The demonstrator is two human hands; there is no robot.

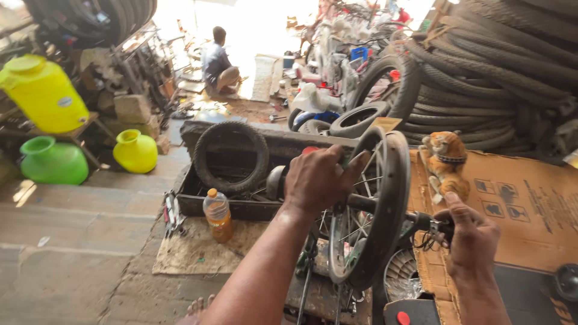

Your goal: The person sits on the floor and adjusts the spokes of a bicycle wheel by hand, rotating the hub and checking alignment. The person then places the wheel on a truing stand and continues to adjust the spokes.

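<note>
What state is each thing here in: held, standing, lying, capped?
Spoked wheel: upright, gripped at the rim by the left hand.
Axle end: held by the right hand.
Bottle: standing, capped.
Small tyre: propped upright in the tray.
Toy tiger: on cardboard.

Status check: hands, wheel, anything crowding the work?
Left hand gripping top of spoked wheel, upright. Right hand closed on dark part at axle end. Plastic bottle, small tyre close by, left.
</note>
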